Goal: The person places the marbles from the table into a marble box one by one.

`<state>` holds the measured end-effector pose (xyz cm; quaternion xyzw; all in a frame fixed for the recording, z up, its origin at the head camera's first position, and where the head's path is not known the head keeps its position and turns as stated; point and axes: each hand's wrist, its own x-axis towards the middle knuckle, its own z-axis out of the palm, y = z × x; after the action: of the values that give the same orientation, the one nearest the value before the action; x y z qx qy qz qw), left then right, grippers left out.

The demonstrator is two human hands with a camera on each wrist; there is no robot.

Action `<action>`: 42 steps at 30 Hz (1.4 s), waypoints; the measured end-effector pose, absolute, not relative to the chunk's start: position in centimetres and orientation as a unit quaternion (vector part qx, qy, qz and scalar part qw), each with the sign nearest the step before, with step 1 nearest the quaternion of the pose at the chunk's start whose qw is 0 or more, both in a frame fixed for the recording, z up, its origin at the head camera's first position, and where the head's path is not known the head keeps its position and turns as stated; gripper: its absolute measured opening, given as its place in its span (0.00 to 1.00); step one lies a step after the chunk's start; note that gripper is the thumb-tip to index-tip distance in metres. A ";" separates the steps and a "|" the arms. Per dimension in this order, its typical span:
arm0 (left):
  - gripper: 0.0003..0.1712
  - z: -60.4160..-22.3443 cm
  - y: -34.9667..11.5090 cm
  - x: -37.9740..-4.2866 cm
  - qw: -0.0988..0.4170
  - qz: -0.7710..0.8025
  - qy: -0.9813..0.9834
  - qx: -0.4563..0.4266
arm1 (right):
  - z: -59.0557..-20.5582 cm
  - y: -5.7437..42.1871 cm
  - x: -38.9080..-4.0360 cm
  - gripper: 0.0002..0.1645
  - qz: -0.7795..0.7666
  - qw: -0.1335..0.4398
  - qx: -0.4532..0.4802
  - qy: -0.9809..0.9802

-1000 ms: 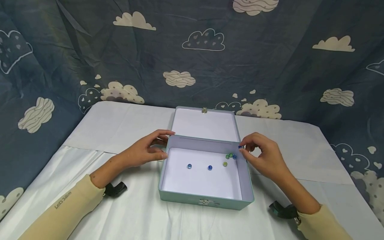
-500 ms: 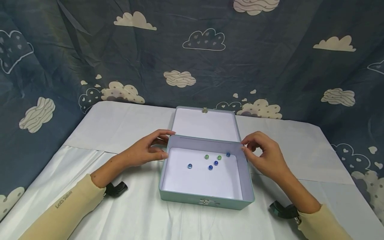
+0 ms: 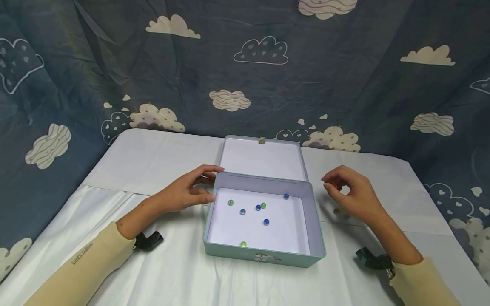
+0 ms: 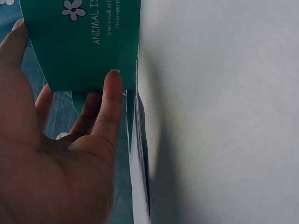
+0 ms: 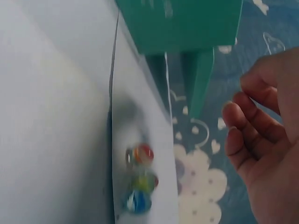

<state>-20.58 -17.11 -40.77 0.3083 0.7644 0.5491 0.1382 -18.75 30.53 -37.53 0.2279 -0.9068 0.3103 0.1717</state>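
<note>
A green tin box [image 3: 233, 251] with a pale inside stands on the table, its lid [image 3: 262, 157] laid back. Several blue and green glass marbles lie scattered on its floor, among them a blue marble [image 3: 266, 222], a green marble [image 3: 231, 202] and a yellow-green marble [image 3: 243, 244] by the front wall. My left hand [image 3: 191, 191] rests on the box's left side, fingers extended; in the left wrist view a fingertip touches the green wall [image 4: 84, 56]. To the right of the box, my right hand [image 3: 350, 191] hovers with loosely bent fingers, no marble visible in it.
Outside the box, near the right hand, a few more marbles lie on the white cloth [image 3: 402, 204]; the right wrist view has a reddish marble [image 5: 142, 153], a yellowish one and a blue marble [image 5: 137, 201], blurred. A dark cloud-patterned curtain [image 3: 260, 85] hangs behind.
A blue marble pinched by the right hand at the box's right wall is gone from its fingers. That hand has moved right, and marbles have rolled leftward and forward. The left hand stayed.
</note>
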 end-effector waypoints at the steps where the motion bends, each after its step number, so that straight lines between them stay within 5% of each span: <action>1: 0.41 -40.8 -17.1 -20.6 0.138 0.549 0.765 0.308 | -37.6 30.9 -18.9 0.13 0.306 0.166 0.225 -0.910; 25: 0.41 -41.1 -17.2 -20.5 0.139 0.553 0.763 0.305 | -39.0 37.1 -20.3 0.06 0.284 -0.091 0.155 -0.942; 42: 0.41 -40.8 -17.1 -20.6 0.137 0.550 0.764 0.308 | -39.6 37.1 -20.5 0.09 0.258 -0.105 0.135 -0.951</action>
<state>-20.61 -17.11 -40.81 0.3083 0.7642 0.5496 0.1371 -20.50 37.09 -39.56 0.1350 -0.9509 0.2577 -0.1055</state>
